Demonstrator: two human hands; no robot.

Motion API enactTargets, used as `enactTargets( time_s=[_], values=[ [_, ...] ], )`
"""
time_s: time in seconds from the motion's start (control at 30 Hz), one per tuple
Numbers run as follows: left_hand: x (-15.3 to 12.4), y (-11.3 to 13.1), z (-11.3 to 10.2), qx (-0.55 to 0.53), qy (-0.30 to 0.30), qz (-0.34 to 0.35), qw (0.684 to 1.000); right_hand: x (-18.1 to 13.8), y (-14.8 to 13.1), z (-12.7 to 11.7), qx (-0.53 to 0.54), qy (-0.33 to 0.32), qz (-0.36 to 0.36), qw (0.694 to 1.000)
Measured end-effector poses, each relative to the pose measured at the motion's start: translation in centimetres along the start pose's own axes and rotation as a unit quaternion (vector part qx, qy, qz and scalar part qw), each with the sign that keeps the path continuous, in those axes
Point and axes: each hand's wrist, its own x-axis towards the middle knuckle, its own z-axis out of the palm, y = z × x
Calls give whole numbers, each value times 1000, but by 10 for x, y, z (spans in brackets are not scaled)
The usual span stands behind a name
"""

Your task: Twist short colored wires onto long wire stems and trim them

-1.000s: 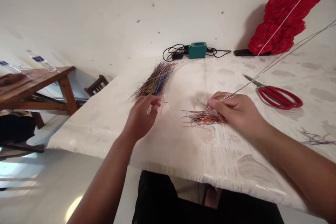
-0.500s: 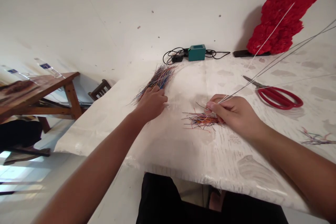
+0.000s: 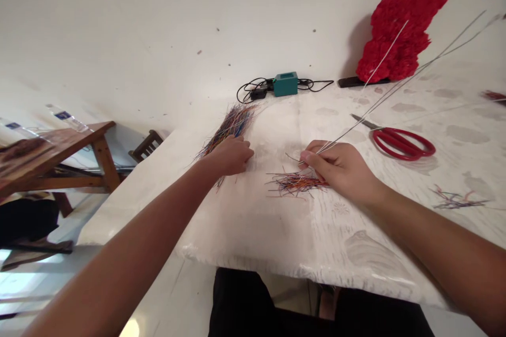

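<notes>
We find the long wires (image 3: 340, 137) in the right hand (image 3: 342, 171), which pinches them near one end between thumb and forefinger; their free lengths slant up and away, above the scissors (image 3: 399, 143) as seen from here. The left hand (image 3: 232, 157) reaches over the near end of the large bundle (image 3: 228, 125), fingers curled; we cannot tell whether it grips any strand. The small bundle (image 3: 294, 183) lies on the bench (image 3: 253, 221) just below the right fingertips, its right end hidden by that hand, so we cannot confirm contact there. We judge all strands to be very light and thin, springy along their length, and easily bent or kinked. The long wires should whip at the far tips with small wrist movements; we advise a firm pinch close to the end. In the large bundle the strands cross and splay, so we expect snagging; we recommend taking a single strand at a protruding tip and drawing it lengthwise. The small bundle is best gathered around its middle, since the loose ends fan out.
</notes>
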Motion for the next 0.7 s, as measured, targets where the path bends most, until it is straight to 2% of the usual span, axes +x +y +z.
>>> enactTargets(
  time_s=[0.1,0.17,0.3,0.43,0.53,0.7],
  values=[
    [-1,-2,-3,-21,2,-4,1000,0,0,0,3,7,1,1000],
    [-1,5,-11,-37,13,-3,999,1,0,0,1,23,8,1000],
    [5,39,-38,-99,70,48,991,3,-1,-3,-19,83,37,996],
    [14,77,-56,-125,75,105,984,7,3,-9,-37,140,60,988],
    [19,90,-56,-143,66,119,980,10,10,-12,-33,176,62,982],
    [18,88,-52,-193,89,101,972,13,22,-15,-28,218,81,972]
  ],
)
